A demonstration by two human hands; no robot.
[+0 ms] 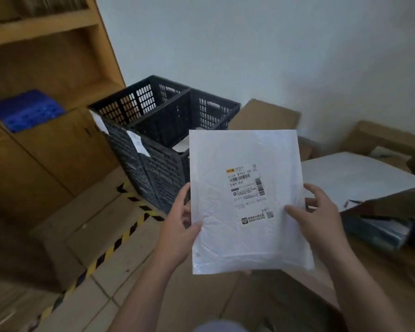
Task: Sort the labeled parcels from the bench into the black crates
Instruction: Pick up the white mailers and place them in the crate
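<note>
Now reading label: parcel [247, 200] pinched by left hand [182, 226] and right hand [319, 219]; next, pick matching crate [163, 121].

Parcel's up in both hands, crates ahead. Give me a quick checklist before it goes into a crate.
1. Hold: left hand and right hand each grip a side edge of the white parcel: ok.
2. Shipping label faces the camera, code legible: ok.
3. Tags on the black crates legible for matching: not ok, blurred and angled.
4. Both crates open on top: ok.
5. Room in the crates: cannot tell; only something white shows in the nearer one.
6. Path from parcel to crates unobstructed: ok.
</note>
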